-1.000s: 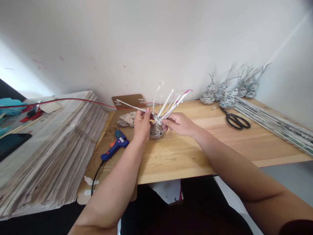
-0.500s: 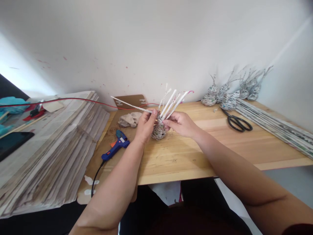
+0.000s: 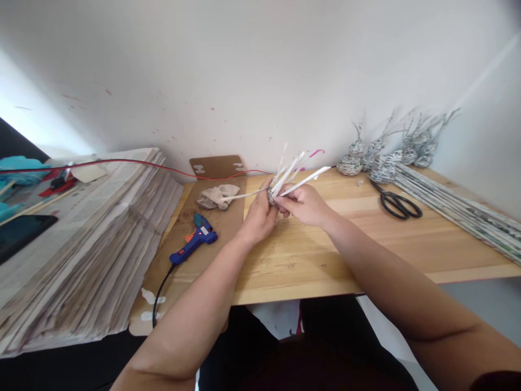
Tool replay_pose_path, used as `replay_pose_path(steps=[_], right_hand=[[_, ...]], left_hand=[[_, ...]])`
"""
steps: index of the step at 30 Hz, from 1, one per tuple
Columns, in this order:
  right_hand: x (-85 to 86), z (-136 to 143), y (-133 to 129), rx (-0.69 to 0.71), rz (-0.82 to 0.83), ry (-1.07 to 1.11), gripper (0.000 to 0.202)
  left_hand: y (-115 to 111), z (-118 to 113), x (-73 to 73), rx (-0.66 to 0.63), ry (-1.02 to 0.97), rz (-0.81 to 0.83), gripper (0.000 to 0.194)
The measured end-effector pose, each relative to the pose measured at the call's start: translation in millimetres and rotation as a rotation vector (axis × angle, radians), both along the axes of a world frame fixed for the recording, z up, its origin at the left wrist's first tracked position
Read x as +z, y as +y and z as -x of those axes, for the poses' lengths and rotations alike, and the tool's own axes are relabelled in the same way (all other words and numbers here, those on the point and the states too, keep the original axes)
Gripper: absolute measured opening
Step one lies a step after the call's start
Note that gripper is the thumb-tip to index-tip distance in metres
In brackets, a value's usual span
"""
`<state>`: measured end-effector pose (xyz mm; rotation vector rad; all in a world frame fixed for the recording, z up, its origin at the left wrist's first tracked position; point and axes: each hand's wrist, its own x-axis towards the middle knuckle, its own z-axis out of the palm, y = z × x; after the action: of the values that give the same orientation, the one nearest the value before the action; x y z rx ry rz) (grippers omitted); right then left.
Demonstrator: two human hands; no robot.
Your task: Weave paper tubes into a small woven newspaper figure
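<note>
A small woven paper piece [image 3: 272,196] is between my hands above the wooden table [image 3: 293,271], its white paper strips [image 3: 290,169] fanning upward. My left hand [image 3: 261,214] wraps round its body from the left and hides most of it. At its right side, my right hand [image 3: 303,203] pinches near the base of a strip that slants up to the right. One thin strip [image 3: 248,194] sticks out leftward over a crumpled cloth [image 3: 217,196].
A blue glue gun [image 3: 193,239] lies on brown cardboard [image 3: 163,282], left of my hands. Stacked newspapers [image 3: 106,244] and a phone [image 3: 24,233] are further left. Black scissors [image 3: 401,205], paper rods [image 3: 456,209] and several woven pieces [image 3: 350,164] are at the right.
My left hand has turned and closed round the woven body, covering it. The long left strip has swung down to near level, and one right-hand strip leans further right.
</note>
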<state>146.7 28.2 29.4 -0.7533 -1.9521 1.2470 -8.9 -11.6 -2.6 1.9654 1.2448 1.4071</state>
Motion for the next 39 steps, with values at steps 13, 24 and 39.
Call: replay_pose_path(steps=[13, 24, 39], right_hand=[[-5.7, 6, -7, -0.199, -0.143, -0.07, 0.026], [4.6, -3, -4, 0.039, -0.179, -0.082, 0.019], [-4.9, 1, -1, -0.023, -0.026, 0.036, 0.031]], left_hand=[[1, 2, -3.0, 0.013, -0.091, 0.154, 0.015], [2, 5, -5.6, -0.117, -0.024, 0.153, 0.014], [6, 6, 3.1, -0.102, -0.148, 0.186, 0.006]])
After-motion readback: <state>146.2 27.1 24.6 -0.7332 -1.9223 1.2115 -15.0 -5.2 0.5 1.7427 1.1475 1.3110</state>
